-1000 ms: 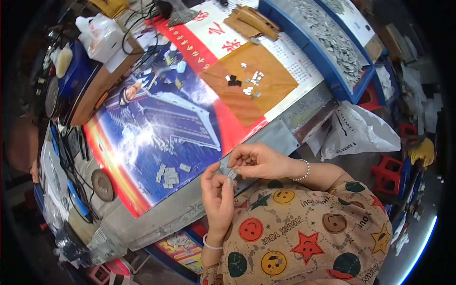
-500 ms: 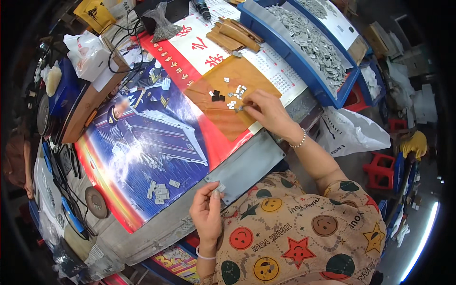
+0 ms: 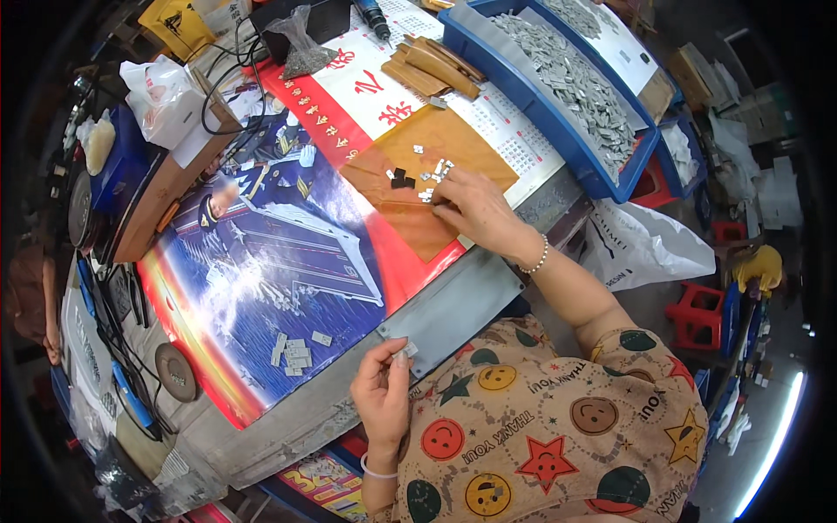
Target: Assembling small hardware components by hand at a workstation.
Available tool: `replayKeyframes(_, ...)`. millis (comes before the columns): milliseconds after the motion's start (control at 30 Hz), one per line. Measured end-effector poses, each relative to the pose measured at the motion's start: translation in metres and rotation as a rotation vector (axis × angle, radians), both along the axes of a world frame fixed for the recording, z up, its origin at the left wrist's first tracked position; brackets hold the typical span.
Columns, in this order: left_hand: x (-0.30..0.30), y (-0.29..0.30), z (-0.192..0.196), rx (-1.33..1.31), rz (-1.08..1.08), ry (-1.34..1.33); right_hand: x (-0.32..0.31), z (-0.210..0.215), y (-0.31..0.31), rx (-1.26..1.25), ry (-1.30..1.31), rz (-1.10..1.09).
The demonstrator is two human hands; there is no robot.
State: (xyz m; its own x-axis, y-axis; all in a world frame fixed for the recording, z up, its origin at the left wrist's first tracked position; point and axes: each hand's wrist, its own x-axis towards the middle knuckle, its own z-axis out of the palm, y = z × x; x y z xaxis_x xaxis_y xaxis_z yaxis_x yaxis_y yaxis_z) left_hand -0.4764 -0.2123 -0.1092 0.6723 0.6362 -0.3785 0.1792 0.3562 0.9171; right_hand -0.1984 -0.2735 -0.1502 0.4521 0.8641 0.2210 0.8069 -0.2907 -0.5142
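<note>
My left hand (image 3: 384, 390) is closed at the table's near edge, with a small grey metal plate (image 3: 410, 349) pinched between thumb and fingers. Over the orange translucent sheet (image 3: 392, 222), my right hand (image 3: 479, 212) reaches in with curled fingers among small silvery pieces (image 3: 426, 195). Its fingertips cover part of that cluster, so whatever they pinch is too small to make out. Just left of the cluster lie small black pieces (image 3: 401, 179). Several grey metal plates (image 3: 297, 353) are grouped on the blue poster, left of my left hand.
A blue tray (image 3: 532, 100) heaped with metal pieces stands at the far right. Brown folded strips (image 3: 427, 68) and a power screwdriver (image 3: 373, 19) lie at the back. On the left are a blue-handled tool (image 3: 132, 397), a round brown disc (image 3: 176, 372) and a wooden-sided box (image 3: 144, 209).
My right hand has shifted slightly left and down, its fingers now curled over the small silvery pieces. The left hand stays nearly in place, still holding the metal plate.
</note>
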Motion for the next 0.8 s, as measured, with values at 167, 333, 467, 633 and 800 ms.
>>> replayKeyframes(167, -0.002, 0.001, -0.001, 0.006, -0.02, -0.005, 0.0, -0.003, 0.002, -0.005, -0.072, -0.007)
replayKeyframes(333, 0.0, 0.001, -0.001, 0.0, -0.004, -0.008, -0.022, 0.026, -0.007, 0.116, 0.59, -0.044)
replayKeyframes(467, 0.008, 0.003, 0.003, -0.006, -0.004, 0.02, -0.065, 0.042, -0.016, 0.06, 1.429, 0.044)
replayKeyframes(633, 0.011, 0.005, -0.003, 0.004, -0.007, -0.026, -0.091, 0.042, -0.013, 0.003, 1.507, 0.077)
replayKeyframes(800, 0.013, 0.005, 0.0, -0.032, 0.076, -0.06, -0.106, 0.034, -0.008, 0.023, 1.476, 0.112)
